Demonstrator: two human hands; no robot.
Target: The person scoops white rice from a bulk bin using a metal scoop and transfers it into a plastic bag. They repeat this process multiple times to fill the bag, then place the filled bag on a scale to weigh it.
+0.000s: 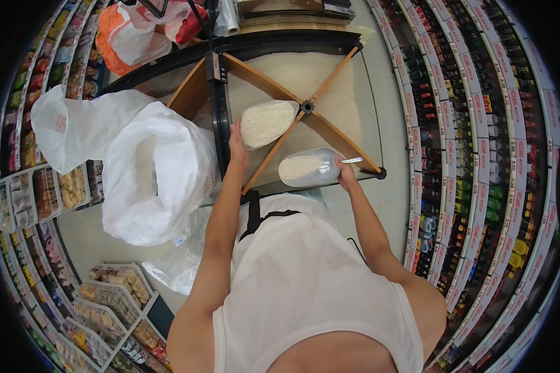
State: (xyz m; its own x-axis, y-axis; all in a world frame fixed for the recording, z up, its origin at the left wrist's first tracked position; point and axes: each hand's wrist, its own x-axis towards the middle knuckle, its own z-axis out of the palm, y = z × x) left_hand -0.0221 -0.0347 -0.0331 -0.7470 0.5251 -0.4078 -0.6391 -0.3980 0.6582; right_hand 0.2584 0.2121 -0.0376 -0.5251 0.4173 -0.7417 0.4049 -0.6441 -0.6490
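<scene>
My left hand [237, 144] is closed around the side of a clear plastic scoop [252, 145] heaped with pale grain [268, 122] that looks like rice. Most of its fingers are hidden beneath that scoop. In my right hand [346, 174] is the handle of a second clear scoop [323, 168], its front part loaded with similar grain [297, 166]. Both scoops hang over a glass-sided bin [379, 112], apart from each other. Crossed wooden dividers [333, 78] split the bin into compartments of pale grain.
A big white sack [121, 186] stands open left of the bin. Bagged goods in orange and white plastic [134, 40] lie at the far left. Bottle shelves [472, 161] line the right; wire baskets of packaged food [115, 298] stand lower left.
</scene>
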